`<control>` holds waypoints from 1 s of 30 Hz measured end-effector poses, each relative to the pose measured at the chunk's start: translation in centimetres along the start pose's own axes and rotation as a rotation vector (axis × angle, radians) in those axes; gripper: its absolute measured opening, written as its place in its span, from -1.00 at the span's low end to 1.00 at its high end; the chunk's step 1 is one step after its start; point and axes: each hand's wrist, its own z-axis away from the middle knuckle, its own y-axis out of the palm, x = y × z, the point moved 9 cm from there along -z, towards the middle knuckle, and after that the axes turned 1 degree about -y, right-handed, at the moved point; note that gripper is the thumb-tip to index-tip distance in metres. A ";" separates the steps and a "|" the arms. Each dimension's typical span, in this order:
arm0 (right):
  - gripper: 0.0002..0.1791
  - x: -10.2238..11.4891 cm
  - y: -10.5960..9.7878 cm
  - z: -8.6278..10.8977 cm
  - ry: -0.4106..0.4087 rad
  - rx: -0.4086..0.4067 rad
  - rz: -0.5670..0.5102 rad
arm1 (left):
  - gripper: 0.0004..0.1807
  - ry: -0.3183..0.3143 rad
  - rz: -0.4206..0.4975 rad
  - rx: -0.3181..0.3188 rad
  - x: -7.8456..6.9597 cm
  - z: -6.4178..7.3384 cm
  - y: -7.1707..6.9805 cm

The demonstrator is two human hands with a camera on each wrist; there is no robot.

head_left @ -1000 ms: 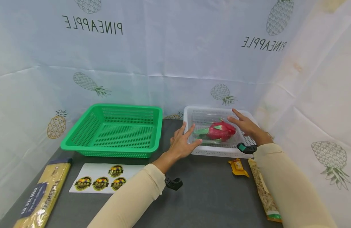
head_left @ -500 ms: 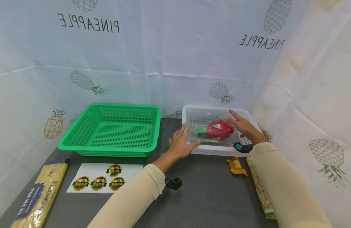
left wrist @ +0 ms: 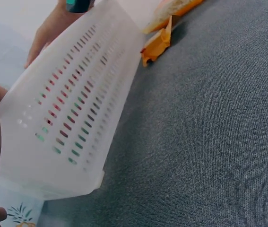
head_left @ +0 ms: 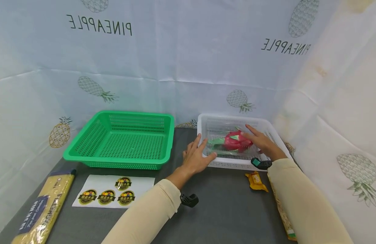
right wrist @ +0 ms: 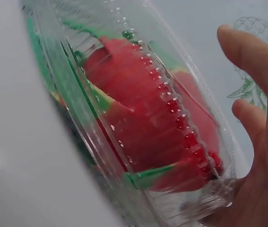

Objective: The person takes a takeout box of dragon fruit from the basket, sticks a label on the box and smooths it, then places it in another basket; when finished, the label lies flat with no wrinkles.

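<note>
A red dragon fruit with green scales [head_left: 236, 141] lies in a clear plastic clamshell box [right wrist: 138, 109] inside the white basket [head_left: 225, 164]. My right hand [head_left: 265, 144] reaches over the basket's right side, fingers spread at the box's right end. In the right wrist view, part of that hand is close against the box end; whether it presses there cannot be told. My left hand [head_left: 195, 159] is beside the basket's front left corner with its fingers spread. The left wrist view shows the basket's perforated wall [left wrist: 72, 99] near the left fingers.
A green basket [head_left: 117, 159] stands left of the white one. In front lies a sheet of round stickers [head_left: 140, 183], with a spaghetti pack [head_left: 44, 206] farther left. A small orange packet [head_left: 255, 181] and a long food bag [head_left: 282, 213] lie at right.
My right hand has lowered slightly, and its fingers now cover more of the box's right end. The left hand keeps nearly the same place by the basket corner. The head view has shifted a little.
</note>
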 end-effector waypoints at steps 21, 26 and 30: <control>0.02 -1.0 1.9 0.0 -0.021 0.042 -0.207 | -0.16 -0.038 0.027 -0.018 0.4 0.1 0.2; -0.01 -0.9 1.7 -0.2 -0.040 0.029 -0.200 | -0.16 -0.053 0.020 -0.015 0.4 0.0 0.2; -0.06 -0.7 1.2 0.1 -0.083 0.023 -0.192 | -0.15 -0.062 0.009 -0.007 0.3 -0.2 0.4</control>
